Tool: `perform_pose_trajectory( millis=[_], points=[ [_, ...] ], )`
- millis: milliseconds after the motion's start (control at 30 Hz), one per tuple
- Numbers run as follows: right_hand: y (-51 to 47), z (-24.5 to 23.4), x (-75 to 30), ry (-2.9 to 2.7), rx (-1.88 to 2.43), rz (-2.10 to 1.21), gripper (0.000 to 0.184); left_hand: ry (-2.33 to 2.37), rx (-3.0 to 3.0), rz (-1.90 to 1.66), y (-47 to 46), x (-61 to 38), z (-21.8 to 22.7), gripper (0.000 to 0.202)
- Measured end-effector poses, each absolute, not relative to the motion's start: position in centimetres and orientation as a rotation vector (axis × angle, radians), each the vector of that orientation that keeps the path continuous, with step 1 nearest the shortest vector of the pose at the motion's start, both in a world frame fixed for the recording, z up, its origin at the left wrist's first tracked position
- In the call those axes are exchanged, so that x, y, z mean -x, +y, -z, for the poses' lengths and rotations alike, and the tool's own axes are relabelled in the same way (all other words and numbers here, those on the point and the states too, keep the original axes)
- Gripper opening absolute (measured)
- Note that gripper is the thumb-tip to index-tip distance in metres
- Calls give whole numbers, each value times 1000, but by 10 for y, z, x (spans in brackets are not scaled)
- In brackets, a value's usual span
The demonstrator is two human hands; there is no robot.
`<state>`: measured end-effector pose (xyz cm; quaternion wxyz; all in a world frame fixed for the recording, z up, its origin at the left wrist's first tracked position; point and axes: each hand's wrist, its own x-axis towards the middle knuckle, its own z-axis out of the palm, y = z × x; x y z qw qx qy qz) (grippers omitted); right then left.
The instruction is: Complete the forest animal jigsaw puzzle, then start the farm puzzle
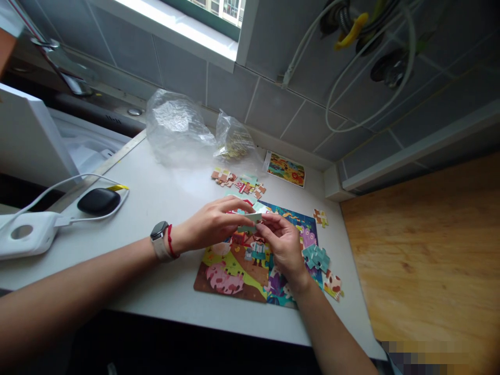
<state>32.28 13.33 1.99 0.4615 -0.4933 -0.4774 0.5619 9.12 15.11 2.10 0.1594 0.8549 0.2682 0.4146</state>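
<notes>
A colourful jigsaw puzzle (238, 271) lies partly assembled on the white counter (167, 192). Above its upper middle, both hands pinch one small pale puzzle piece (250, 223) between them. My left hand (213, 224), with a watch and a red string at the wrist, grips the piece from the left with closed fingers. My right hand (283, 245) holds it from the right with thumb and fingertips. Loose pieces lie beyond the puzzle (236, 181) and to the right of it (317, 258).
Two crumpled clear plastic bags (175, 127) sit at the back by the tiled wall, beside a small picture card (286, 169). A black oval case (98, 201) and a white device with a cable (25, 234) lie at the left. A wooden floor (425, 250) lies to the right.
</notes>
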Motion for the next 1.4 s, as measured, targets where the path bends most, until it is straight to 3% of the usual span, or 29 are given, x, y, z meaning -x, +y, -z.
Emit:
perform_pose_trajectory(
  millis=[233, 533, 833, 1167, 1233, 1400],
  points=[
    [136, -19, -327, -1228, 1255, -1244, 29, 729, -2440, -1085, 153, -88, -17, 34],
    [145, -17, -336, -1201, 1257, -1088, 36, 760, -2363, -1126, 157, -85, -20, 36],
    [141, -17, -337, -1383, 1293, -957, 29, 822, -2303, -1240, 161, -86, -19, 42],
    [136, -18, -336, -1518, 1206, -1214, 76, 1035, -2275, -1343, 169, -82, -10, 34],
    [135, -21, -335, -1518, 1238, -1230, 71, 1046, -2258, -1339, 169, -81, -11, 33],
    [136, -26, -339, -1498, 1369, -962, 34, 1055, -2238, -1348, 171, -79, -13, 32]
  ],
)
